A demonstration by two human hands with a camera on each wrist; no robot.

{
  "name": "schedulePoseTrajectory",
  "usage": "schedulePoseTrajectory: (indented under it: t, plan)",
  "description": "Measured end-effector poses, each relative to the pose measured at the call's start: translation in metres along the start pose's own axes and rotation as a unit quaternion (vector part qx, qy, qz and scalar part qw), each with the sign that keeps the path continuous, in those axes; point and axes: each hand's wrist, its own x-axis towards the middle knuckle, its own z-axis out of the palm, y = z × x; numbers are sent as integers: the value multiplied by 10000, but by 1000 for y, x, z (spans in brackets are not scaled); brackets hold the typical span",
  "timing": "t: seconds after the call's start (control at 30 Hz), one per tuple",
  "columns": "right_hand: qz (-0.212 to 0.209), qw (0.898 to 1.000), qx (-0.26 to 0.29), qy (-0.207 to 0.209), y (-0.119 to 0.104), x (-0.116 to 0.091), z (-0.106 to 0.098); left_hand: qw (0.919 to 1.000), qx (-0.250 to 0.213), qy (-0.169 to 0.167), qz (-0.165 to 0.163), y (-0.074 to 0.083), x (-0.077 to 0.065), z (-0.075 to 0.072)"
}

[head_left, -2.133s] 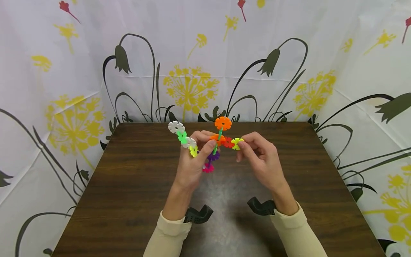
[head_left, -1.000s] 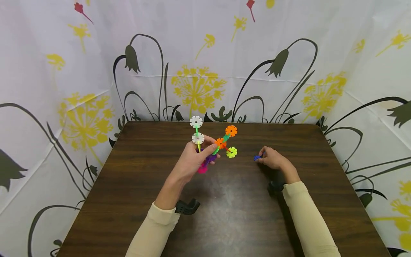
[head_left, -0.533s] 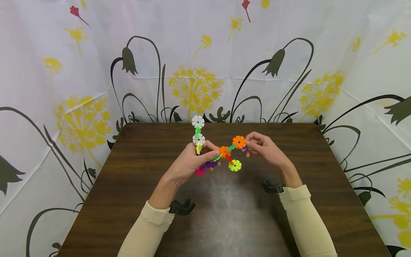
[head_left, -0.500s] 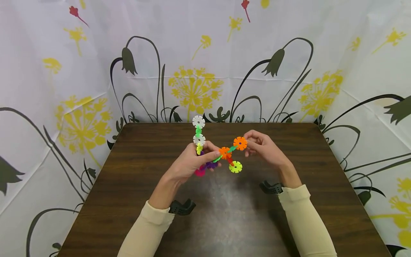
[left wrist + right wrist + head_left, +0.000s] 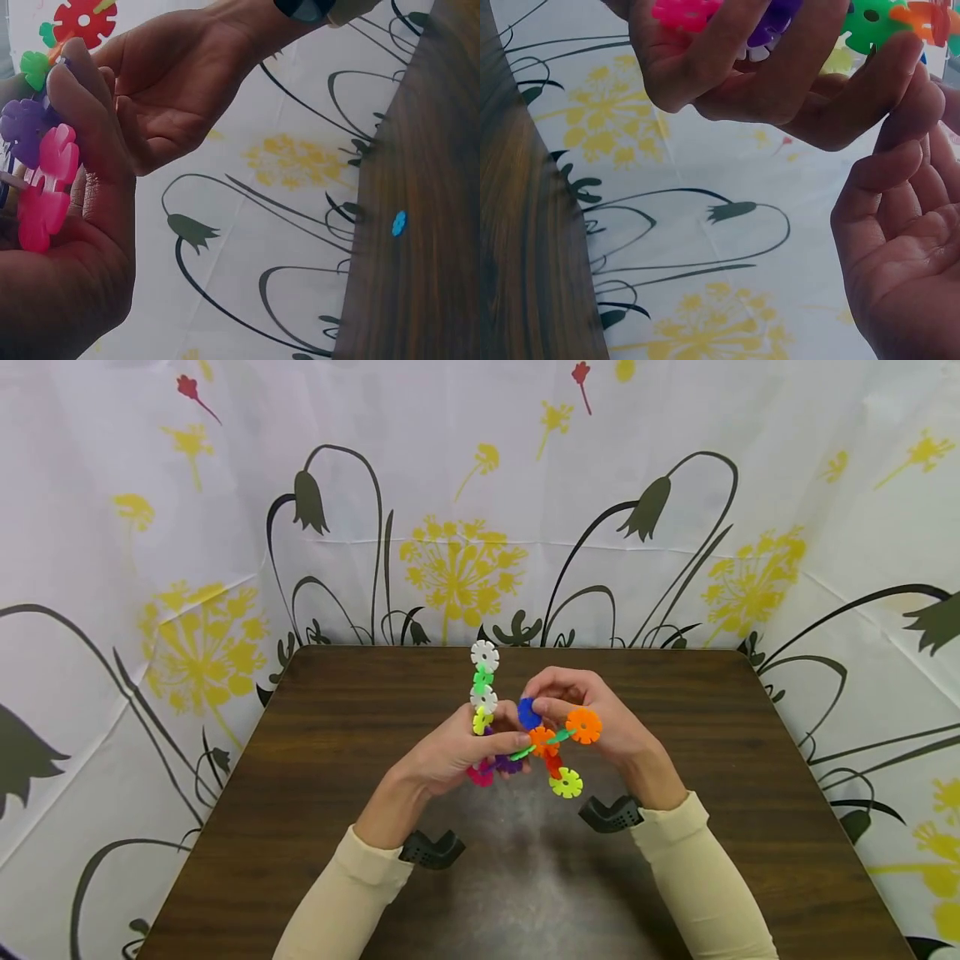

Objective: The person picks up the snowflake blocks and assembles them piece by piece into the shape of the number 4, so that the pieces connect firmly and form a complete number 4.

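My left hand point(image 5: 468, 747) grips a chain of interlocking flower-shaped plastic discs, held above the table. From it rise two white discs point(image 5: 484, 699) with green and yellow ones; pink and purple discs point(image 5: 46, 191) lie in the palm. To the right branch an orange disc point(image 5: 542, 741), a red one, a yellow disc point(image 5: 566, 783) and, past a green link, another orange disc point(image 5: 583, 725). My right hand point(image 5: 600, 718) pinches a blue disc point(image 5: 529, 714) between thumb and fingers, right at the upper edge of the inner orange disc. The outer orange disc overlaps the right hand.
A light blue disc point(image 5: 400, 223) lies on the dark wood table point(image 5: 337, 718), seen in the left wrist view. Behind and beside the table hangs a white curtain point(image 5: 420, 460) with printed flowers. Each wrist wears a black camera mount point(image 5: 433, 850).
The right hand let go of the yellow disc's end, picked up a blue disc from the table and brought it leftward to the inner orange disc. The left hand kept its grip and turned the chain.
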Motion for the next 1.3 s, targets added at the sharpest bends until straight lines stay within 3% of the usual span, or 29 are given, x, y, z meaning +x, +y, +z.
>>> schedulePoseTrajectory:
  t: [0.3, 0.5, 0.63, 0.93, 1.3]
  plan:
    - [-90, 9992, -55, -388, -4, -1, -1, 9997, -165, -82, -132, 0, -2, 0]
    - [-450, 9920, -762, -898, -8, -6, -7, 9994, -295, -22, -195, 0, -4, 0]
    - [-410, 9873, -1004, -1163, -11, -9, -9, 9988, -410, 34, -257, 1, -5, -1]
    - [-55, 9826, -1743, -636, -13, -6, -7, 9955, -696, 378, -522, -2, -2, 0]
    - [-549, 9645, -2542, -470, -25, -10, -5, 9963, -603, 185, -584, -1, -2, 5]
